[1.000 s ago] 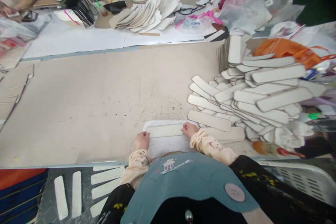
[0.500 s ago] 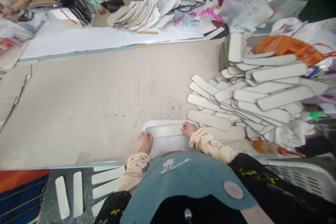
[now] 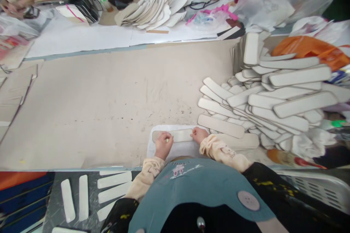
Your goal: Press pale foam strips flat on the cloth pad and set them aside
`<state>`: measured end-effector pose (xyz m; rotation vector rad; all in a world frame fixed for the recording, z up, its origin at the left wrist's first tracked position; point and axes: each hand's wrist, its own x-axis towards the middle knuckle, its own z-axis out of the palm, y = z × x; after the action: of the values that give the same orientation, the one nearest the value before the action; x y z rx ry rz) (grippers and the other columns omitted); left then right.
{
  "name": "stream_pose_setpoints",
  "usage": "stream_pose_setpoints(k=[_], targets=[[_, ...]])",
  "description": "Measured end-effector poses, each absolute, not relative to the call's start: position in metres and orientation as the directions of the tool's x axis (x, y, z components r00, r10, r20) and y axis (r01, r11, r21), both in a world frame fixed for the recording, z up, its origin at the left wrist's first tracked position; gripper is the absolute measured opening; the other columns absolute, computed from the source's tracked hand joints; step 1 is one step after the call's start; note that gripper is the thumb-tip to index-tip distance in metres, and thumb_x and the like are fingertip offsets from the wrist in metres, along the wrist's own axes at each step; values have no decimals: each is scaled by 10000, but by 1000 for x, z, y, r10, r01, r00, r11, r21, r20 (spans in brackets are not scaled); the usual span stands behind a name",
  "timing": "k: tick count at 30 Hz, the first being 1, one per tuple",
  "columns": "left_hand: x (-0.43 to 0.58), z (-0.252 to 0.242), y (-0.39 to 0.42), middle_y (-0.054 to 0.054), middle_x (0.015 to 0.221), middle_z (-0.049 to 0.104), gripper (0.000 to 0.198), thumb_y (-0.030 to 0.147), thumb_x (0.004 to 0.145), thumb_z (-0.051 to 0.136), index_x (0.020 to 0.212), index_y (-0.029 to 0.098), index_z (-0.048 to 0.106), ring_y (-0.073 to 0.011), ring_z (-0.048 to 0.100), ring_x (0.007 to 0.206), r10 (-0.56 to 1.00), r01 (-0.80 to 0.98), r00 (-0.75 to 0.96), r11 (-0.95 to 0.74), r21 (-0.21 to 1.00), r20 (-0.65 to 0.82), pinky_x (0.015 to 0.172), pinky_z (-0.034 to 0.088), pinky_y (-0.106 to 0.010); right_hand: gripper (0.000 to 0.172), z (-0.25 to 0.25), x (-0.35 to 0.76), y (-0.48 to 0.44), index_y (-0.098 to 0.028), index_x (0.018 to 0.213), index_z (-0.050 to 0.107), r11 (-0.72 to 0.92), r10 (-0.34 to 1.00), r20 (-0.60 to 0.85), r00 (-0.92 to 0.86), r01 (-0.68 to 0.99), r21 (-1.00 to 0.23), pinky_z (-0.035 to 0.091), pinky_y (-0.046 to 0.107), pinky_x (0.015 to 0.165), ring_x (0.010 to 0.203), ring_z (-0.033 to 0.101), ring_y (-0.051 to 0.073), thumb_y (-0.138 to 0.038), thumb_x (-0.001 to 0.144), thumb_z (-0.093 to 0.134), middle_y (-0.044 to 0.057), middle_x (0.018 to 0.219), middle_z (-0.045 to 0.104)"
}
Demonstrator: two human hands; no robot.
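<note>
Where the left hand (image 3: pixel 163 142) sat off the strip's (image 3: pixel 182 135) end, it now presses it, curled, on the mat (image 3: pixel 183 150). Right hand (image 3: pixel 199 134) stays pinning the other end, spread unclear. Pressing advances inward.

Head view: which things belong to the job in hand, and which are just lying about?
In hand: left hand, right hand, pale strip they touch, white pad beneath, strip pile alongside.
Lying about: orange bag, curved pieces, clear bags.
</note>
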<state>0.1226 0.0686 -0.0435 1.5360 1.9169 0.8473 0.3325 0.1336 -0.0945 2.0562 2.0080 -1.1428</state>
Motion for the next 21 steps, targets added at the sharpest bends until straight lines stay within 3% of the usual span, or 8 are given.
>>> stream_pose_setpoints(k=[3, 7, 12, 21], targets=[[82, -59, 69, -28, 719, 589, 176, 298, 719, 537, 592, 183, 576, -142, 546, 762, 906, 615, -415, 349, 707, -86, 740, 450, -280, 62, -94, 333, 135, -206, 756, 586, -162, 835, -536, -123, 876, -454, 299, 264, 558, 648, 520, 157, -247, 711, 600, 26, 712, 629], [45, -75, 63, -25, 688, 611, 200, 359, 695, 536, 638, 178, 602, -157, 564, 732, 810, 556, -538, 551, 622, -236, 731, 443, -292, 91, -95, 333, 135, -206, 767, 581, -155, 827, -550, -115, 894, -421, 301, 247, 561, 658, 529, 144, -274, 714, 609, 5, 701, 618], [40, -77, 56, -19, 660, 645, 240, 381, 683, 521, 667, 170, 635, -163, 588, 682, 731, 510, -529, 679, 528, -430, 681, 434, -271, 103, -98, 333, 134, -205, 783, 578, -140, 831, -545, -115, 904, -404, 296, 232, 565, 666, 535, 127, -284, 723, 605, -13, 704, 614], [41, -75, 54, -43, 760, 696, 285, 403, 750, 480, 748, 187, 667, -173, 621, 762, 674, 587, -530, 730, 350, -515, 694, 425, -258, 107, -97, 331, 135, -204, 777, 577, -154, 819, -564, -107, 906, -395, 284, 239, 566, 667, 534, 126, -283, 726, 627, -26, 712, 629]])
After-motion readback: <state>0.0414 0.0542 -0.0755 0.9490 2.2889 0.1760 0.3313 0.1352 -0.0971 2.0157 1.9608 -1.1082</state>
